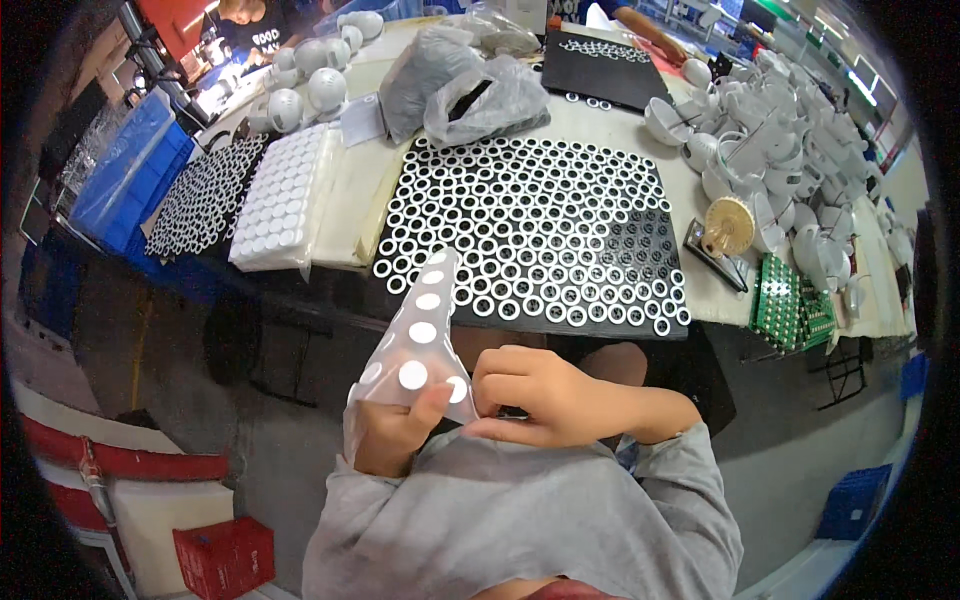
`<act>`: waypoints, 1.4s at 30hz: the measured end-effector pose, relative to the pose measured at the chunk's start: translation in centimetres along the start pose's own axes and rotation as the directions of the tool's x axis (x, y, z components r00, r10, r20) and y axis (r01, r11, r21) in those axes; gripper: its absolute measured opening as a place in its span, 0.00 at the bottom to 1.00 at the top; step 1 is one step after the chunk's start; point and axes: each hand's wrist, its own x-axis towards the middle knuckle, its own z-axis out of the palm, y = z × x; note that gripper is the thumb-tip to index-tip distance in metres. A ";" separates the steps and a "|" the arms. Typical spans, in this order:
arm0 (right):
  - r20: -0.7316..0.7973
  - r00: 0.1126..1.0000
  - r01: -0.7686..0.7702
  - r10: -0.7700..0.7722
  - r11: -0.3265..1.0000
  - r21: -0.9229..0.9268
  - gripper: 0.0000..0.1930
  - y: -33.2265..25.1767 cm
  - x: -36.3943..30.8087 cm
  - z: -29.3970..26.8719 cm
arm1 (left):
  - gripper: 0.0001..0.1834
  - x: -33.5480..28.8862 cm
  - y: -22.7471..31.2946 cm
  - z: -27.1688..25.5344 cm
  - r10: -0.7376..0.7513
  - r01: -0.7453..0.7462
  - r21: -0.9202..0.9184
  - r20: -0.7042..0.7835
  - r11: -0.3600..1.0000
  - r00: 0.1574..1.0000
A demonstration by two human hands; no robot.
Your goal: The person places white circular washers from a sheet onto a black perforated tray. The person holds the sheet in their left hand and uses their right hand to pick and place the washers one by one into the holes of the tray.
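Note:
My left hand point(395, 432) grips the lower end of a translucent sheet of white round stickers point(398, 342), thumb on top. The sheet is curled, and its narrow far end reaches over the board's front edge. At the sheet's lower right edge, my right hand point(545, 395) is closed with curled fingers, close to one white dot. Whatever its fingertips pinch is hidden. Beyond both hands a black board point(640, 250) lies on the table, covered with rows of white rings with dark centres. Toward its right side, a patch of dark round parts shows without white rings.
Left of the board are a white tray of round caps point(285, 200), another ring-covered board point(205, 195) and a blue crate point(130, 180). Grey plastic bags point(490, 100) sit behind. White housings point(770, 150), a small fan point(728, 226) and green circuit boards point(790, 305) crowd the right. Co-workers sit opposite.

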 end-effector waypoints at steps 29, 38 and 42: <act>-0.590 0.527 -0.829 0.611 0.522 -0.201 0.07 10.8 -15.0 -13.3 | 0.36 1.0 -3.8 -7.5 0.046 -0.106 -0.110 -0.450 0.988 0.892; -0.639 0.488 -0.872 0.594 0.367 -0.325 0.11 13.5 -14.4 -12.7 | 0.25 1.2 -4.5 -7.8 0.127 -0.173 -0.108 -0.343 0.979 0.931; -0.672 0.447 -0.894 0.590 0.300 -0.332 0.10 13.8 -14.2 -12.5 | 0.25 1.1 -4.3 -7.3 0.127 -0.183 -0.158 -0.311 0.970 0.942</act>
